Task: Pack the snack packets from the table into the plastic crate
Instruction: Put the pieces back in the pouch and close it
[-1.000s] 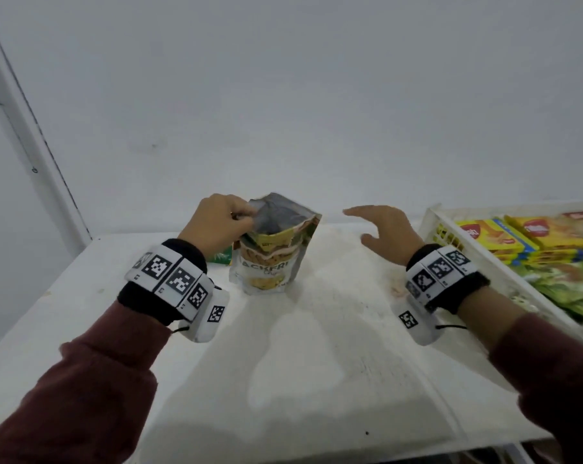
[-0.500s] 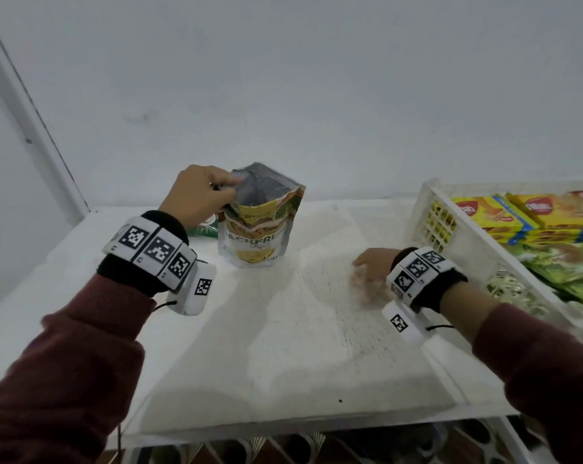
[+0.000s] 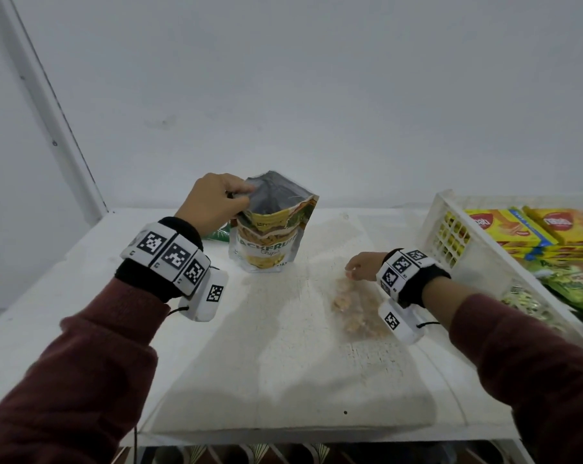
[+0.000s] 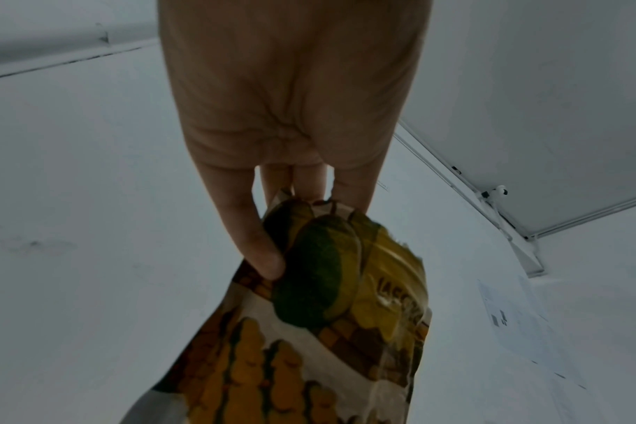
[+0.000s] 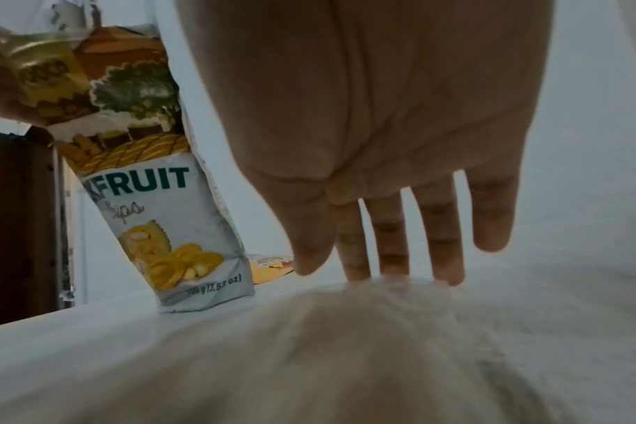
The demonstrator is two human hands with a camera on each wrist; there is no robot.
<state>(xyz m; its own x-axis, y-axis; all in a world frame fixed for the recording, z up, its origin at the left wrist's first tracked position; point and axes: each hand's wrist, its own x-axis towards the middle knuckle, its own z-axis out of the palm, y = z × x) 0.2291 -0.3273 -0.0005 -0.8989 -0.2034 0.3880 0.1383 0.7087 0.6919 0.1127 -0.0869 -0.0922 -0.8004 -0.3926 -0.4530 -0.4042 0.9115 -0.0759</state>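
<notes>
1. Right hand [image 3: 362, 266], nearest, left of the plastic crate [image 3: 451, 236], fingers straight down on a clear snack bag [image 3: 357, 309].
2. Farther left of the crate, left hand [image 3: 213, 205] pinches the upright jackfruit chips pouch [image 3: 266, 242] top.
3. Yellow packets [image 3: 504, 226] lie inside the crate.

Counting one left hand [image 3: 213, 205], one right hand [image 3: 362, 267], one table [image 3: 283, 380] and one white plastic crate [image 3: 441, 209].
Tallying on the table top one upright jackfruit chips pouch [image 3: 270, 242], one flat clear bag of snack pieces [image 3: 353, 306] and one green packet [image 3: 219, 233] peeking from behind the pouch, making three loose packets; adding one yellow-orange packet corner [image 5: 273, 265] from the right wrist view, possibly a fourth; finding inside the crate two yellow biscuit packets [image 3: 504, 226] side by side atop further yellow layers too hidden for counting, plus green packets [image 3: 571, 286] too bunched for counting.
</notes>
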